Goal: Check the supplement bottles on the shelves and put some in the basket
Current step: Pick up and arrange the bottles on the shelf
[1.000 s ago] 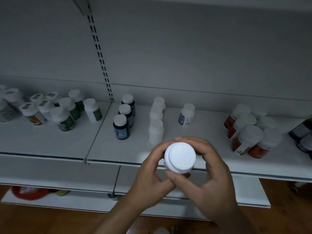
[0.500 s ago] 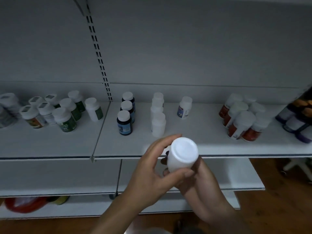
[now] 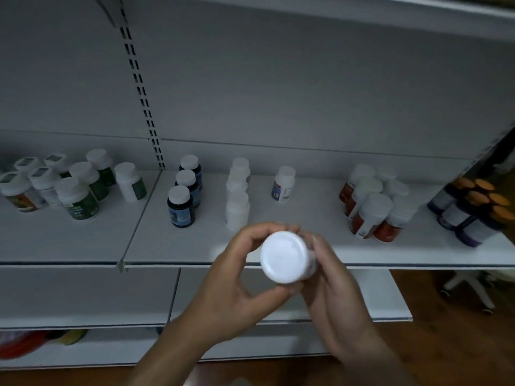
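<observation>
Supplement bottle (image 3: pixel 285 256), white, round cap turned up toward the camera. Hangs just in front of the shelf's (image 3: pixel 83 238) front edge, off its surface, level with the shelf's middle stretch. Sits between both grips, touching each.

Left grip (image 3: pixel 234 282) grasping the cap end: fingers curled over the side nearer the shelf, thumb pressed on the side away from it. Right grip (image 3: pixel 334 288) wrapped round the bottle's body from the right, fingertips (image 3: pixel 315 239) showing beside the cap rim on the shelf side. Body of the bottle mostly hidden behind the cap and the right grip; label not readable.

On the shelf, near its middle:
- a front-to-back row of three dark blue bottles (image 3: pixel 181 206) with white caps
- just right of them, a like row of plain white bottles (image 3: pixel 237 210)
- further right, a lone blue-labelled bottle (image 3: pixel 283 185) toward the shelf's back

Toward the shelf's right, a tight cluster of red bottles (image 3: pixel 370 213) with white caps, several leaning. At the shelf's right end, purple-labelled bottles (image 3: pixel 468 215) with orange caps. On the shelf's left section, a group of green-labelled bottles (image 3: pixel 80 199).

Rising from the back of the shelf, a slotted upright (image 3: pixel 142 93). Under the shelf, a lower shelf (image 3: pixel 83 296); lower again, something red (image 3: pixel 19 346), too blurred to name.
</observation>
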The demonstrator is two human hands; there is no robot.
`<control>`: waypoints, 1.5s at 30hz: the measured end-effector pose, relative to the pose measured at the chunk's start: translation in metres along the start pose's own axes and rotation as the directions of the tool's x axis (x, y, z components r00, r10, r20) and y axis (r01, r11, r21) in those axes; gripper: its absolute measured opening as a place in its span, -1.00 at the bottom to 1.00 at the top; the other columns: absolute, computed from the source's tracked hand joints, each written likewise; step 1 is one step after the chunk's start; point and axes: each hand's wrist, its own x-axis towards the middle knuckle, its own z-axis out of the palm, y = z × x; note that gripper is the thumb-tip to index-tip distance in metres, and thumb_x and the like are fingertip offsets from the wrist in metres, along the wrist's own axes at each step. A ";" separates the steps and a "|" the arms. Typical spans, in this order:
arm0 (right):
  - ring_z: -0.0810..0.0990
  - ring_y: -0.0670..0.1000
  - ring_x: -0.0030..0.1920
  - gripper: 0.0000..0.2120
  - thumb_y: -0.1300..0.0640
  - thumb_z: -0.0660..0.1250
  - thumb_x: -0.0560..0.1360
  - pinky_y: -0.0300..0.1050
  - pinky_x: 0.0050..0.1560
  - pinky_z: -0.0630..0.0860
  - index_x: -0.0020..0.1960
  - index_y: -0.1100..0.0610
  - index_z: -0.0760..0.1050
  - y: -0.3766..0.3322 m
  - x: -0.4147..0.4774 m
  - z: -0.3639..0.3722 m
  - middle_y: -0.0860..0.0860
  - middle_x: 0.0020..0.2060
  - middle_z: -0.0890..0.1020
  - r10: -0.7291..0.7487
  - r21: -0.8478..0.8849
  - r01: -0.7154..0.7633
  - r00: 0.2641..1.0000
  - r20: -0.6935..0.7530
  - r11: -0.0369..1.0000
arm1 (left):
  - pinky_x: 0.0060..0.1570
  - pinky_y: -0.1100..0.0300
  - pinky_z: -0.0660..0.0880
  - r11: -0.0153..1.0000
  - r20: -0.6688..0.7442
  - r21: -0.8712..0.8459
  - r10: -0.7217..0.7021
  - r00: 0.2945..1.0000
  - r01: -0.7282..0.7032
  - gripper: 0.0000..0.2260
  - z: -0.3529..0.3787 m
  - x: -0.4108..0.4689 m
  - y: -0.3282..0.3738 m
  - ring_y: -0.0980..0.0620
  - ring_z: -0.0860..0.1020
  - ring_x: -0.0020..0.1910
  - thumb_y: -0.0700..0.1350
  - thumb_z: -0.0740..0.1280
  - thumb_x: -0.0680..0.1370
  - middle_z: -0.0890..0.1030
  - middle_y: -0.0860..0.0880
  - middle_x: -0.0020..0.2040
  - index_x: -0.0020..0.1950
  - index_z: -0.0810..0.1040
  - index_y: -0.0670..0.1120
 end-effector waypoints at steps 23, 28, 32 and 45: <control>0.61 -0.14 -0.02 -0.70 -0.13 0.46 0.31 -0.15 -0.09 0.59 0.02 -0.20 0.55 -0.030 0.026 -0.093 -0.20 -0.02 0.62 -0.086 -0.497 0.122 0.992 0.094 0.859 | 0.13 0.15 0.53 0.908 0.002 -0.286 -0.317 0.948 0.305 -0.56 0.061 0.014 -0.017 -0.04 0.56 0.21 -0.10 0.47 0.42 0.57 0.02 0.24 0.29 0.50 0.05; 0.58 -0.03 0.18 -0.62 0.14 0.49 0.36 -0.09 0.08 0.59 0.12 -0.13 0.53 -0.031 0.026 -0.098 -0.12 0.16 0.60 -0.124 -0.445 0.215 0.967 0.224 0.869 | -0.07 0.34 0.52 0.842 -0.066 -0.332 -0.470 0.880 0.424 -0.70 0.068 0.025 -0.017 0.13 0.62 -0.02 0.08 0.46 0.48 0.68 0.06 -0.01 0.12 0.58 -0.03; 0.65 -0.05 -0.03 -0.76 0.01 0.46 0.36 -0.13 -0.15 0.60 0.01 -0.15 0.57 -0.035 0.032 -0.100 -0.07 -0.03 0.67 -0.099 -0.454 0.130 0.991 0.091 0.882 | 0.10 0.28 0.50 0.875 0.054 -0.319 -0.368 0.928 0.365 -0.49 0.068 0.026 -0.021 0.11 0.52 0.28 -0.02 0.43 0.45 0.52 0.12 0.31 0.39 0.40 0.08; 0.65 -0.06 -0.02 -0.75 -0.05 0.45 0.35 -0.21 -0.15 0.58 0.03 -0.13 0.60 -0.034 0.042 -0.102 -0.08 -0.01 0.66 -0.104 -0.377 0.114 0.993 0.048 0.919 | 0.10 0.19 0.53 0.873 0.059 -0.361 -0.329 0.942 0.328 -0.56 0.071 0.040 -0.027 -0.01 0.57 0.22 -0.15 0.46 0.44 0.58 -0.01 0.27 0.31 0.51 -0.02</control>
